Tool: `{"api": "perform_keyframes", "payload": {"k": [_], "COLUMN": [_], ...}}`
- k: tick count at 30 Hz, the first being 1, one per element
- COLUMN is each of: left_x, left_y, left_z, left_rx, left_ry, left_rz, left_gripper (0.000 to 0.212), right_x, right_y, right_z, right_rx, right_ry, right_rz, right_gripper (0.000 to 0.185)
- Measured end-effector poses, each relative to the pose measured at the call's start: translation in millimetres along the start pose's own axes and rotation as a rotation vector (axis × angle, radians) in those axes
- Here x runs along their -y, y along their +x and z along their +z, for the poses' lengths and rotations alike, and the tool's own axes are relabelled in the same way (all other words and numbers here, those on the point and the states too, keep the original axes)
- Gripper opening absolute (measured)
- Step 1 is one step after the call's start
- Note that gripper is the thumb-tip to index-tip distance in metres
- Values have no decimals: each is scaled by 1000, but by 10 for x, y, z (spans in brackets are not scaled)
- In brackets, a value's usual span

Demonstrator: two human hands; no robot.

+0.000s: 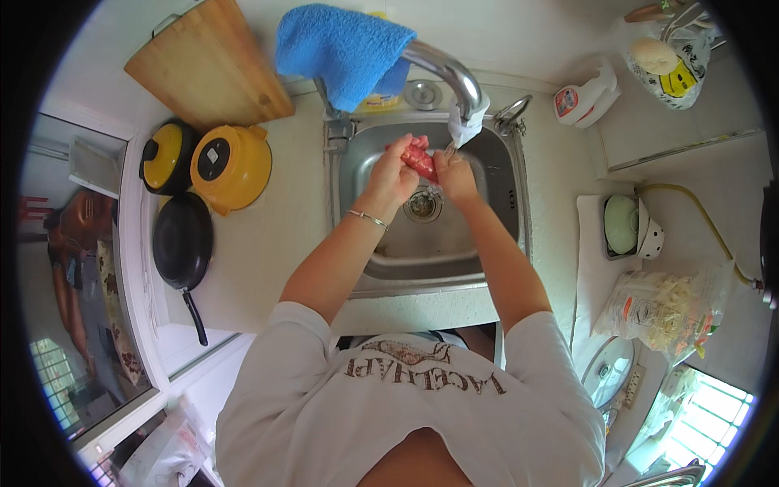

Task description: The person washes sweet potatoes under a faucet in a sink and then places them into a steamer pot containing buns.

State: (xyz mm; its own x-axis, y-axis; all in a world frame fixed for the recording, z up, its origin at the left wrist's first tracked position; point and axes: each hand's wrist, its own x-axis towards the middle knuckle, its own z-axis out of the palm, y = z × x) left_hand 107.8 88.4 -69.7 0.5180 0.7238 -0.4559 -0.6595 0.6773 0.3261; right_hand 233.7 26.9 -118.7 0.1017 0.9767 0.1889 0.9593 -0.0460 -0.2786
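Over the stainless steel sink (444,249) I hold a piece of raw red meat (419,161) between both hands. My left hand (392,170), with a bangle at its wrist, is closed around the meat's left end. My right hand (455,175) grips the other end, its fingers curled. Above my right hand is the curved metal faucet (450,67), with a white cloth (467,122) wrapped at its mouth. Water runs from it onto my right hand. Just below the hands lies the drain strainer (422,206). Parts of the meat are hidden by my fingers.
A blue towel (347,52) drapes over the faucet's base. Left on the counter are a wooden cutting board (210,67), a yellow pot (252,167) and a black frying pan (182,240). To the right stand a white spray bottle (587,97), bowls (622,225) and a plastic bag (666,307).
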Motion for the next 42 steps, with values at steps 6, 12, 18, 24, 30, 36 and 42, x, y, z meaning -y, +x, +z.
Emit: {"api": "perform_keyframes", "payload": {"k": [6,12,18,24,30,36,42], "left_x": [-208,-106,-189,-235,-254,-17,-43], "left_y": [-53,-376,-768,-601,-349,-650,-637], "left_z": [-144,-314,-172,-297,-315,-69,-147], "left_rx": [205,469,113,58,196,181,134], "left_ry": [-28,405,376,628,1212,1225,804], "left_rz": [168,105,-184,-500,-288,-214,-355], "left_gripper": [9,11,25,32,18,17,17], "right_x": [-31,46,183,385,713,408,229], "right_y": [206,158,311,410,164,170,359], "right_z": [213,430,38,-96,31,31,53], "right_rx": [-113,4,-253,-222,-60,119,197], "right_ry": [259,1664,1899,1823,1524,1404,1855], "right_rz": [-54,863,1060,1135,912,916,1108], "right_gripper": [13,8,23,17,13,16,17]}}
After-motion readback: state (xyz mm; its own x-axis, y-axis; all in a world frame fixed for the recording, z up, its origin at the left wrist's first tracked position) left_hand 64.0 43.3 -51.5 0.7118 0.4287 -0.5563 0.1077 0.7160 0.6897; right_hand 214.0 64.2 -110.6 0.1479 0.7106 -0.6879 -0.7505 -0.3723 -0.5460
